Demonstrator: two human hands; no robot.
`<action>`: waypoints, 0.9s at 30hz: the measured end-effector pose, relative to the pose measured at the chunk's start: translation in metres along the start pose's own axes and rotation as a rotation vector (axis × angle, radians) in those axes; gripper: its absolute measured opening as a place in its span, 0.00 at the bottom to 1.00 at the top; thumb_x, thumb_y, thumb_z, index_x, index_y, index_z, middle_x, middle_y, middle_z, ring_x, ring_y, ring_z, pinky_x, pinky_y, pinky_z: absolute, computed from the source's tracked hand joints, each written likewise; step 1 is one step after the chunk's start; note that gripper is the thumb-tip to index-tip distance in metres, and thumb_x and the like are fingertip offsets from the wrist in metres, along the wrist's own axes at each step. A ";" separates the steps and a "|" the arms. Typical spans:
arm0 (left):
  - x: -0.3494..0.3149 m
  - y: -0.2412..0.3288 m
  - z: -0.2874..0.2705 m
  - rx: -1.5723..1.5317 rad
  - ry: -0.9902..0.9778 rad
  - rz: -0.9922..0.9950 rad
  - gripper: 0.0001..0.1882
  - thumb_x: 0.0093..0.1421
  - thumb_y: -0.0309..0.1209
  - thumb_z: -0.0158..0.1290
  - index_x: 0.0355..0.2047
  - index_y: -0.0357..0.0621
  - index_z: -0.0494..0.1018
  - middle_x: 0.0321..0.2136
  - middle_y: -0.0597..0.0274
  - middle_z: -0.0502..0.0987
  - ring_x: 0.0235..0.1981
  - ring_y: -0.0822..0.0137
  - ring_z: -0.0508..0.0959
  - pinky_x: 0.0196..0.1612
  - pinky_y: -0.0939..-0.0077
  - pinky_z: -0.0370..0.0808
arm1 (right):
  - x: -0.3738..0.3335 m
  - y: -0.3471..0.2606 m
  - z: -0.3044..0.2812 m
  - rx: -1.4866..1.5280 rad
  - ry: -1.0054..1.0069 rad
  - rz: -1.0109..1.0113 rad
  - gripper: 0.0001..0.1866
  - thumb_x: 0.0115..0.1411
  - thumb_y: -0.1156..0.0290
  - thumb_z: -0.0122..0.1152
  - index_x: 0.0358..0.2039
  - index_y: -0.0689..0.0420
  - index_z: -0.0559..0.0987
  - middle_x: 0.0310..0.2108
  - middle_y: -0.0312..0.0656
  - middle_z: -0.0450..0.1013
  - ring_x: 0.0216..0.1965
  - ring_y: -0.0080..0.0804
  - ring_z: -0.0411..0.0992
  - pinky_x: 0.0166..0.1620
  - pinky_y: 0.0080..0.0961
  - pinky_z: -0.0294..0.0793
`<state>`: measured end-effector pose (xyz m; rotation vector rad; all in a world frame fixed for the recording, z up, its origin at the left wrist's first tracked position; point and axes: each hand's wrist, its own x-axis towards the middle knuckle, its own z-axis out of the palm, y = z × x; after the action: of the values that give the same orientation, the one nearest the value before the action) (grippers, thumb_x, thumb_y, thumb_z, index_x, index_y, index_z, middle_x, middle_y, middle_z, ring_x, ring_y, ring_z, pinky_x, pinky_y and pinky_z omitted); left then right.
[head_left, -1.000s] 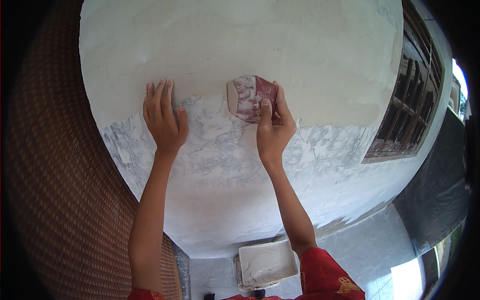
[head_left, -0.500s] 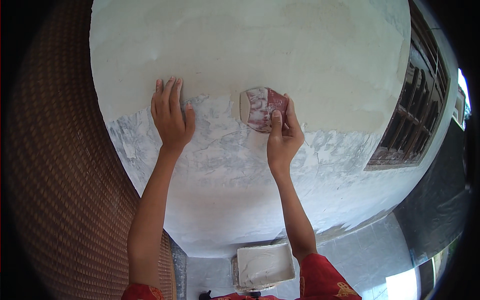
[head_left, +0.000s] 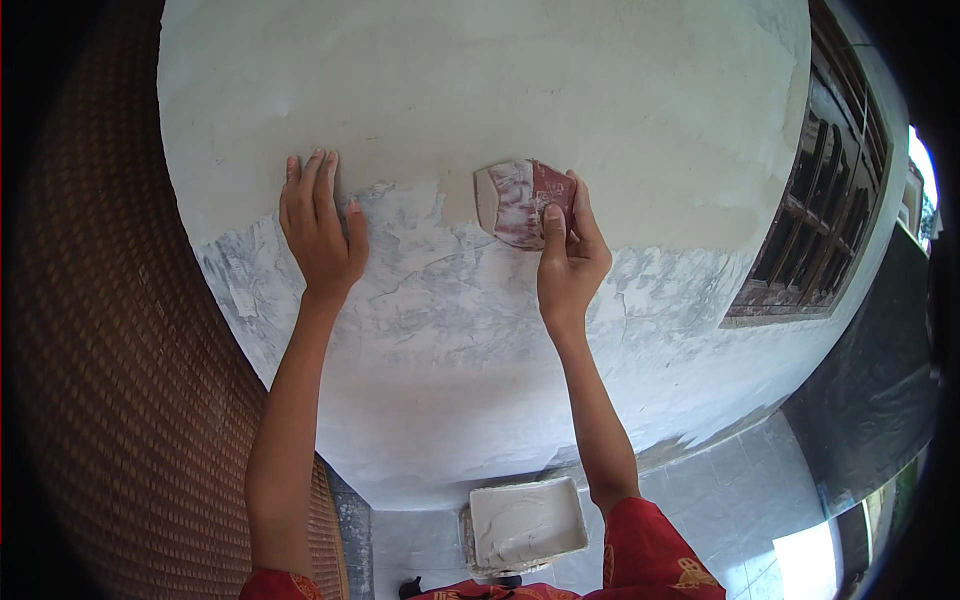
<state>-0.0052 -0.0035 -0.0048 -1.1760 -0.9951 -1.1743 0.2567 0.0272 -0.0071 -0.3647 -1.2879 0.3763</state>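
Note:
My right hand (head_left: 575,255) grips a dark red plaster scraper (head_left: 525,200) by its right side, the thumb lying on its face. White filler coats much of the scraper, and its left edge meets the wall (head_left: 480,90). Flat against that wall rests my left hand (head_left: 322,225), fingers pointing up and the thumb apart, holding nothing. Smooth beige filler covers the wall above both hands. Below them shows a patchy white and grey band, with a ragged border running between the two hands.
On the tiled floor (head_left: 420,545) below stands a rectangular tray (head_left: 525,522) of pale filler. A woven brown screen (head_left: 130,360) borders the wall at left. To the right is a dark wooden window (head_left: 815,220), with a black sheet (head_left: 865,390) beyond it.
The view has shifted slightly, so the wall and window sit a little further left and up. The scraper has moved slightly right along the wall. My left hand remains on the same spot.

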 end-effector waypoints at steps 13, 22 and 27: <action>0.003 0.002 -0.002 -0.023 -0.024 0.023 0.25 0.67 0.36 0.40 0.62 0.39 0.64 0.61 0.53 0.64 0.67 0.48 0.58 0.65 0.51 0.54 | 0.006 -0.016 -0.016 0.081 0.129 0.044 0.22 0.67 0.78 0.51 0.61 0.67 0.67 0.51 0.52 0.74 0.47 0.31 0.76 0.44 0.25 0.80; -0.001 0.011 0.005 -0.049 -0.004 0.019 0.26 0.65 0.35 0.41 0.62 0.37 0.63 0.60 0.52 0.64 0.67 0.48 0.58 0.65 0.51 0.56 | 0.017 -0.017 -0.025 0.048 0.285 0.040 0.23 0.67 0.77 0.50 0.62 0.68 0.66 0.46 0.53 0.76 0.43 0.32 0.78 0.45 0.26 0.82; 0.001 0.008 0.003 -0.048 -0.011 0.015 0.26 0.64 0.35 0.42 0.61 0.39 0.65 0.60 0.54 0.65 0.67 0.49 0.59 0.65 0.51 0.56 | 0.014 -0.035 0.001 0.051 0.136 -0.033 0.22 0.67 0.77 0.51 0.61 0.67 0.67 0.48 0.52 0.76 0.43 0.28 0.77 0.46 0.22 0.78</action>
<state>0.0033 -0.0008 -0.0041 -1.2276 -0.9694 -1.1865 0.2611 0.0027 0.0218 -0.3201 -1.1478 0.3494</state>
